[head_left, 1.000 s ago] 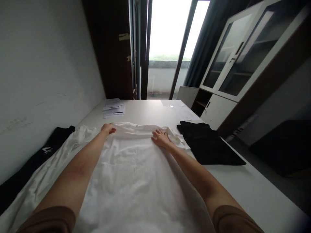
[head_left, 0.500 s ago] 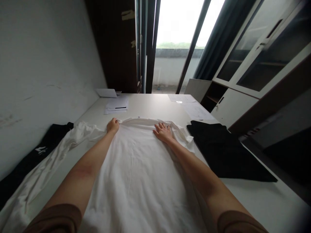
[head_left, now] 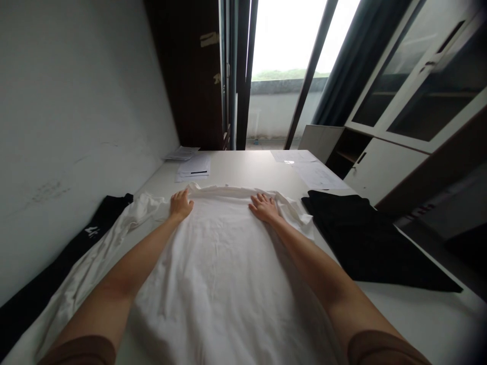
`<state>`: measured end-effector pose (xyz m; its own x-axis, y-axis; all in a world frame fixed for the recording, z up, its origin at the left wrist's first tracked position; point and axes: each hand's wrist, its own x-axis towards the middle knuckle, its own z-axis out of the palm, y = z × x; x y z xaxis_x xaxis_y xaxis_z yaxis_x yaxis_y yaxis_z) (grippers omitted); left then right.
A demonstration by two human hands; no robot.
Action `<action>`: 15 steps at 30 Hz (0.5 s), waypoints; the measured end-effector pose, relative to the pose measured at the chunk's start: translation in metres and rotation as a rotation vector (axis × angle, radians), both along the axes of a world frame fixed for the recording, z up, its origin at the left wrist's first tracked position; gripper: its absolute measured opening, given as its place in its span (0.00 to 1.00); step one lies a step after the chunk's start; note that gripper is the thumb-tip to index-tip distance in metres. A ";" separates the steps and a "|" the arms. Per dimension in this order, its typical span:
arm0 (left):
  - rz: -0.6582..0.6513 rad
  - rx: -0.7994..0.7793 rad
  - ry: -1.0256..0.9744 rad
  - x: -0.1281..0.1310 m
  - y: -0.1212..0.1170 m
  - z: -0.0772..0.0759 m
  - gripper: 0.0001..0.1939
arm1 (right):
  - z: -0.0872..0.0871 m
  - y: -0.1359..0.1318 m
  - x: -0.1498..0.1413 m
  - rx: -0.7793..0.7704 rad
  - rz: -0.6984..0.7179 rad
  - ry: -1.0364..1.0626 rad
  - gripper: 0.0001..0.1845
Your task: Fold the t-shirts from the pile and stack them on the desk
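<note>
1. Nearest the camera, the white shirt [head_left: 224, 274] lies spread flat along the counter [head_left: 411, 314], between the person's two forearms. It looks thin, light and limp, so it would likely sag and crease wherever it is lifted.
2. Further out, the left hand [head_left: 180, 204] rests palm down on the shirt's far left corner, fingers loosely curled together on the cloth.
3. The right hand [head_left: 265, 207] lies flat on the far right corner, fingers spread and pressing down.
4. That far edge is bunched into soft folds; a pinch at each corner there seems the surest hold, since the cloth would probably slide easily on the smooth counter.
5. A black garment [head_left: 365, 243] lies just right; papers [head_left: 194, 167] sit beyond.
</note>
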<state>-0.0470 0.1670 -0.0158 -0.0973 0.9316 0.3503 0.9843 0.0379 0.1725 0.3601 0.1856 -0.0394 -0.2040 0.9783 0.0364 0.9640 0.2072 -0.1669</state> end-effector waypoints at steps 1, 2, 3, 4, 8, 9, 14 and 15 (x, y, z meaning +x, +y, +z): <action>0.017 0.000 0.011 -0.009 -0.007 0.002 0.30 | -0.001 0.002 0.001 -0.001 -0.003 0.000 0.33; 0.046 -0.002 0.019 -0.020 -0.016 0.003 0.29 | -0.001 0.004 0.001 -0.001 -0.006 0.000 0.33; 0.086 -0.005 0.024 -0.031 -0.026 0.004 0.28 | -0.002 0.007 0.002 -0.002 -0.010 0.000 0.33; 0.132 -0.011 0.026 -0.042 -0.038 0.005 0.28 | -0.002 0.009 0.002 -0.001 -0.017 -0.001 0.33; 0.248 -0.121 -0.016 -0.076 -0.099 0.003 0.29 | -0.003 0.014 0.001 0.014 -0.037 -0.001 0.33; 0.243 -0.169 -0.045 -0.081 -0.117 0.002 0.29 | -0.004 0.014 0.001 0.030 -0.039 0.001 0.33; 0.232 -0.351 -0.288 -0.088 -0.200 0.007 0.33 | -0.002 0.005 0.002 0.151 0.003 0.046 0.26; 0.224 -0.376 -0.378 -0.088 -0.213 0.011 0.35 | -0.001 0.002 0.003 0.161 0.011 0.060 0.25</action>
<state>-0.1346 -0.0463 -0.0048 -0.3606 0.9276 -0.0979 0.8180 0.3649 0.4447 0.3635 0.1872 -0.0408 -0.2071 0.9566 0.2048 0.9509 0.2461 -0.1875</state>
